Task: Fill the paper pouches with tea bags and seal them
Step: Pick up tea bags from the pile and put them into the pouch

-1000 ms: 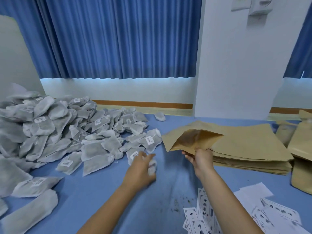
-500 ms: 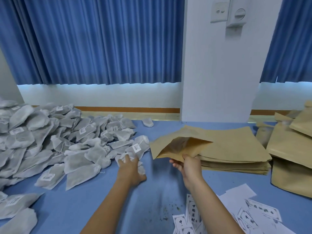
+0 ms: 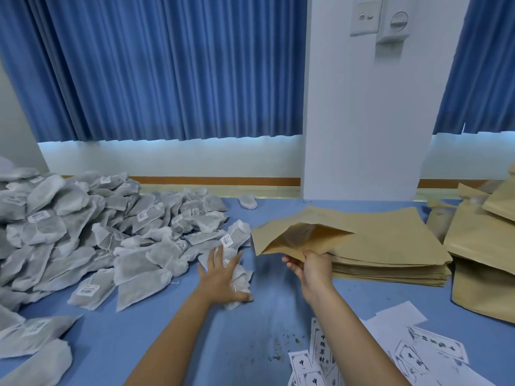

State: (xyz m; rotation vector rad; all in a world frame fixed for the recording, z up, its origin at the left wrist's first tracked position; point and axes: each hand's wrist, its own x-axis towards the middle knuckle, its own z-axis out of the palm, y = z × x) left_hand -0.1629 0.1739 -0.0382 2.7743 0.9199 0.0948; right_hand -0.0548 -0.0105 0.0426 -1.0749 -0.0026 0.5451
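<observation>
Because the left hand [image 3: 223,277] lies palm-down over them, the crumpled white mesh tea bags [image 3: 241,277] under it are mostly hidden, and how many there are cannot be told. Its fingers [image 3: 214,256] are spread forward onto the edge of the grey-white tea bag heap [image 3: 97,232], while the thumb hooks round the bunch and keeps it against the palm. The heap runs off the left edge of the view.

The right hand [image 3: 313,270] pinches the lower lip of an open brown kraft paper pouch [image 3: 301,238], thumb on top and fingers beneath. The pouch hangs with its mouth gaping towards the left hand, just above the near corner of a stack of flat brown paper pouches [image 3: 390,246] on the blue table [image 3: 167,330]. Its inside is in shadow, so any contents cannot be seen. Bulging brown pouches [image 3: 485,246] at the far right are cut off by the frame.

Small white tags on the tea bags carry barcode-like print, too fine to read. White printed paper labels [image 3: 418,355] lie scattered by the right forearm, partly covered by it. They show bordered black Chinese characters, with 中 legible on several.
</observation>
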